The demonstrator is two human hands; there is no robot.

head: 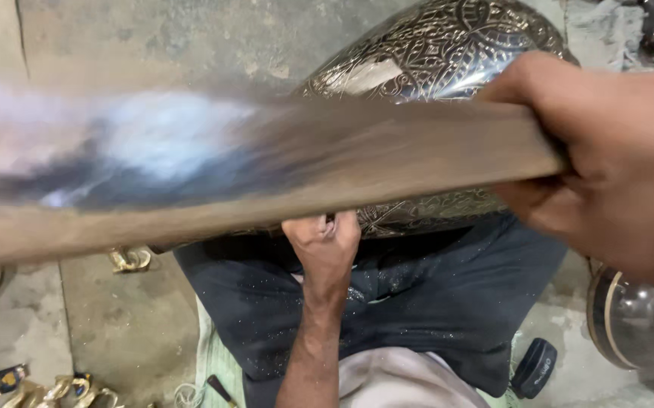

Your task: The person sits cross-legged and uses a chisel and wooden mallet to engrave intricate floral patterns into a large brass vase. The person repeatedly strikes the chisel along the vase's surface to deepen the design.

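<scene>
Wood: a long plank [281,177], blurred toward its left end, crosses the view, my right hand [614,162] clenched around its right end; behind it an engraved metal vessel [448,45] rests on my dark-trousered lap [417,302]; my left hand [325,240], fingers curled together, presses the vessel's lower edge; brass pieces [62,389] lie on the concrete floor [130,332].

The engraved vessel [448,45] rests on my lap, and my left grip [325,245] sits at its near edge. A wooden plank [387,159] in my right grip [606,159] crosses before the vessel. Small metal fittings [130,259] lie on the floor [130,325] left of the vessel, a round pot [633,321] right.
</scene>
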